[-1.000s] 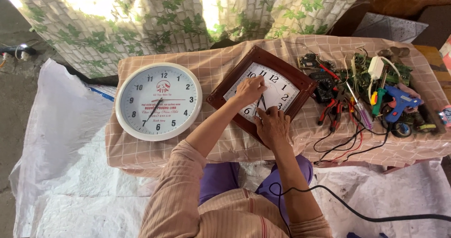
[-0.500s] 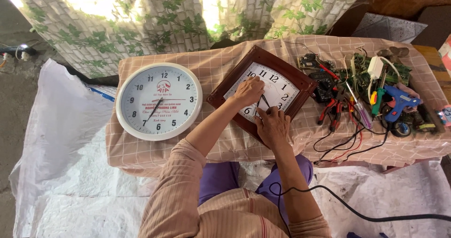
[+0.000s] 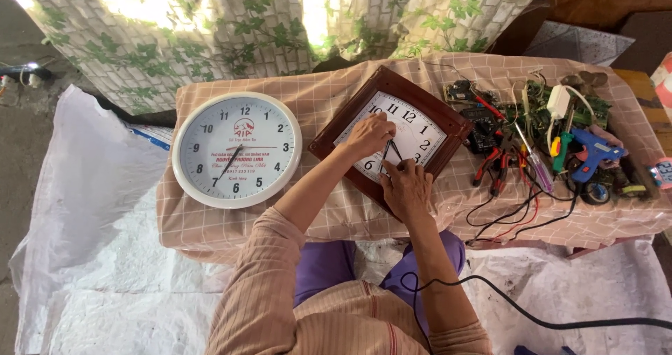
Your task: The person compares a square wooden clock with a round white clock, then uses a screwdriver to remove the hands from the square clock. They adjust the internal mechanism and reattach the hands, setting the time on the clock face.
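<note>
Both hands [image 3: 388, 162] on square clock [image 3: 427, 127]

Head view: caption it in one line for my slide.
Both hands, left hand and right hand, touch the square wood-framed clock beside a round white clock.

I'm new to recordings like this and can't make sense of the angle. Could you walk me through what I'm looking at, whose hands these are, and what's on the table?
There is no machine here. A camera worn on a person's head looks straight down, so you see their own arms and lap from above.

In front of them is a low table under a checked cloth. Both hands work on a square clock with a brown wooden frame: the left hand rests on its white face, and the right hand has fingertips at the black hands of the clock. Neither hand grips a tool.

Left of it lies a round white wall clock, untouched. On the right lie tools: red-handled pliers, a blue glue gun, circuit boards and wires.
</note>
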